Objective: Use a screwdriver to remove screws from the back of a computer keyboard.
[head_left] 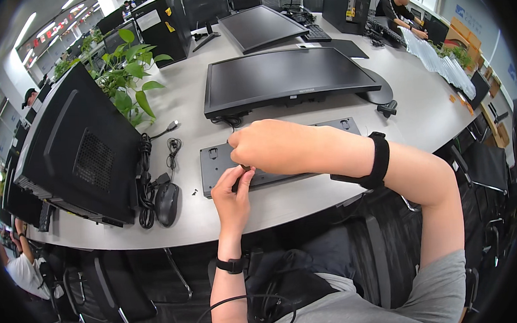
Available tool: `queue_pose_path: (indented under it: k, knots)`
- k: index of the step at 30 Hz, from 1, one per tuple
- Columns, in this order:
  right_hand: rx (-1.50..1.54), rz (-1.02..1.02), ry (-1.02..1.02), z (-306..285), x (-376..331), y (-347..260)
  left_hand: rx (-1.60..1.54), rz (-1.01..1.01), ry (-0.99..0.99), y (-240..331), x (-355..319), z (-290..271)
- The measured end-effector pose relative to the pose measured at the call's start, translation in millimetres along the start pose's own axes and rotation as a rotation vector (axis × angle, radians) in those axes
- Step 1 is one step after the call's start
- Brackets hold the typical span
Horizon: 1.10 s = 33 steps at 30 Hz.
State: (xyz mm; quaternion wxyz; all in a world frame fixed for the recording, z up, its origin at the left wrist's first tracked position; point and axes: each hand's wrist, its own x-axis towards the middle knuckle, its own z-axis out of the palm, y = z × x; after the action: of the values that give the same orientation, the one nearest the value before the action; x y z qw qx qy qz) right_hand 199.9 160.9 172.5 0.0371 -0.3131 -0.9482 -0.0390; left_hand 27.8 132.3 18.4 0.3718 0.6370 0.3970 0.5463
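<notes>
A black keyboard (333,128) lies face down on the grey table, its underside and flip-out feet showing. Above its left part, both my hands come together. My right hand (269,146) is closed in a fist, its wrist bent over the keyboard. Just below, my left hand (231,198) pinches with thumb and index finger. A little dark part shows between the two hands, too hidden to name. A few tiny dark bits (194,193) rest on the table left of the keyboard. A black mouse (167,204) sits further left, with its bundled cable.
A monitor (289,75) lies tilted behind the keyboard, and another monitor (266,26) is beyond it. On the left stand a black computer tower (88,153) and a green plant (131,80). A co-worker (400,13) sits at the far right. Black chairs (115,280) stand below the table edge.
</notes>
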Motion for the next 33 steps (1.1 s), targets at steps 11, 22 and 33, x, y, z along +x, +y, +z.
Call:
queue_pose_path:
  k: [11, 22, 33]
  knots:
    - [-0.014, 0.006, 0.056, 1, -5, -5, 0.028, -0.053, -0.016, -7, -3, 2]
    - [-0.212, 0.061, 0.124, 17, 0, -20, 0.106, -0.021, -0.045, -12, -5, 1]
    - [-0.294, 0.088, 0.076, 19, 7, -26, 0.062, 0.011, -0.041, -25, -6, 1]
